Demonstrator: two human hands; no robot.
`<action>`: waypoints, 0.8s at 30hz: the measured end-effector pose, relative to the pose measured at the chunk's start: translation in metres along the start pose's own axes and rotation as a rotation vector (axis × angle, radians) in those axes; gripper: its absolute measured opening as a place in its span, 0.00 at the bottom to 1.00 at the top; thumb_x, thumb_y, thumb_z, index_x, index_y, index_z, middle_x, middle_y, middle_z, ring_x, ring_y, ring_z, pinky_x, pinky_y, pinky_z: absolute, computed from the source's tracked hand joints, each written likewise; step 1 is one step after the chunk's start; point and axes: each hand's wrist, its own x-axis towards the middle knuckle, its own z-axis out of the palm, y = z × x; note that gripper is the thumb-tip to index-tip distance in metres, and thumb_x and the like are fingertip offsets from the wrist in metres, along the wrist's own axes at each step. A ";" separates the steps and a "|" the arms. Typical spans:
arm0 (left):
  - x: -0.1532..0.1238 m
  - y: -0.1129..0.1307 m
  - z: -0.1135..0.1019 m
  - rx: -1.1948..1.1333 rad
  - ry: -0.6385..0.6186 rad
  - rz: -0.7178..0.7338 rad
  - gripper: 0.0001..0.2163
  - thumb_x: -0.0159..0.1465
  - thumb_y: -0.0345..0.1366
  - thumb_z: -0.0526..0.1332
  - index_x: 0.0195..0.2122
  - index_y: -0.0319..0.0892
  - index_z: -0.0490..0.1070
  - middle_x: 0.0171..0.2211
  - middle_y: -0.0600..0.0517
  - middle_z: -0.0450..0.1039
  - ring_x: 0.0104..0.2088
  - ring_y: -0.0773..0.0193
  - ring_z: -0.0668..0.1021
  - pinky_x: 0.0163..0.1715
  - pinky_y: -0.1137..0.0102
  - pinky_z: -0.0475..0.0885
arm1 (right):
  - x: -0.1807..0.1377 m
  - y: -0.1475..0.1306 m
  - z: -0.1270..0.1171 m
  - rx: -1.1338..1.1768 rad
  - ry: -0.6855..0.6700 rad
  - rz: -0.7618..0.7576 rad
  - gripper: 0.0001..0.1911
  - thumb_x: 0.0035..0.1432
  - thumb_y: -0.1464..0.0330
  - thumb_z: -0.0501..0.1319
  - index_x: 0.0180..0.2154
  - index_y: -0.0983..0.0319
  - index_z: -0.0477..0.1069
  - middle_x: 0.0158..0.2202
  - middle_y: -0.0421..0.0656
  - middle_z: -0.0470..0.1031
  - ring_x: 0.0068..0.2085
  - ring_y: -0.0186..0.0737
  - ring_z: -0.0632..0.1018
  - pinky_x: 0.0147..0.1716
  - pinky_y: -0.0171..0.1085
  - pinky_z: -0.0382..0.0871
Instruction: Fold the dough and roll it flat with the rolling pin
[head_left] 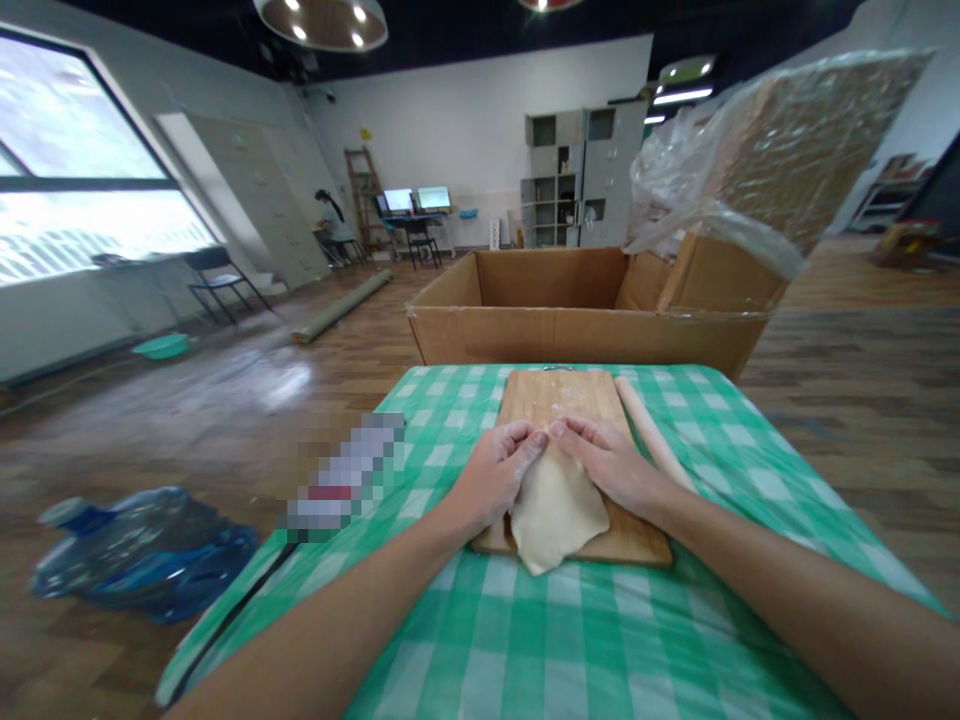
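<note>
A thin sheet of pale dough (559, 510) hangs from both my hands over a wooden cutting board (559, 392). My left hand (506, 460) pinches its upper edge between thumb and fingers. Close beside it, my right hand (592, 450) grips the same edge, the two thumbs almost touching. The dough widens downward, and its lower tip reaches past the near edge of the board. Flour whitens my fingers and spots the board. A rolling pin (651, 432) lies along the board's right side, partly behind my right forearm.
A green checked tablecloth (480, 650) covers the table. At its left lies a pixelated flat object (349, 475) with a black cord. A large water bottle (150, 550) is on the floor at left. Beyond the table stands an open cardboard box (585, 335). A person (334, 225) sits far back.
</note>
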 end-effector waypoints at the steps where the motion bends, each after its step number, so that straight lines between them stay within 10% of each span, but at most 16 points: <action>1: 0.001 -0.001 0.000 -0.003 0.044 0.020 0.19 0.62 0.53 0.66 0.30 0.40 0.73 0.25 0.55 0.71 0.26 0.67 0.69 0.26 0.74 0.62 | 0.000 0.000 0.000 0.003 -0.040 0.013 0.21 0.68 0.50 0.57 0.34 0.61 0.70 0.32 0.40 0.73 0.34 0.38 0.72 0.30 0.36 0.65; 13: 0.005 -0.005 -0.002 -0.133 0.165 -0.042 0.20 0.60 0.55 0.66 0.33 0.41 0.75 0.28 0.52 0.77 0.28 0.62 0.76 0.27 0.71 0.68 | -0.002 0.004 0.002 -0.301 0.095 -0.073 0.25 0.70 0.50 0.54 0.29 0.61 0.71 0.28 0.42 0.73 0.29 0.38 0.70 0.26 0.36 0.59; 24: -0.003 0.000 -0.002 -0.011 -0.063 -0.058 0.18 0.58 0.51 0.70 0.32 0.39 0.78 0.25 0.52 0.74 0.27 0.63 0.74 0.25 0.72 0.63 | -0.001 -0.003 0.001 -0.148 0.045 -0.066 0.23 0.69 0.51 0.54 0.31 0.61 0.71 0.30 0.40 0.73 0.35 0.39 0.72 0.34 0.36 0.65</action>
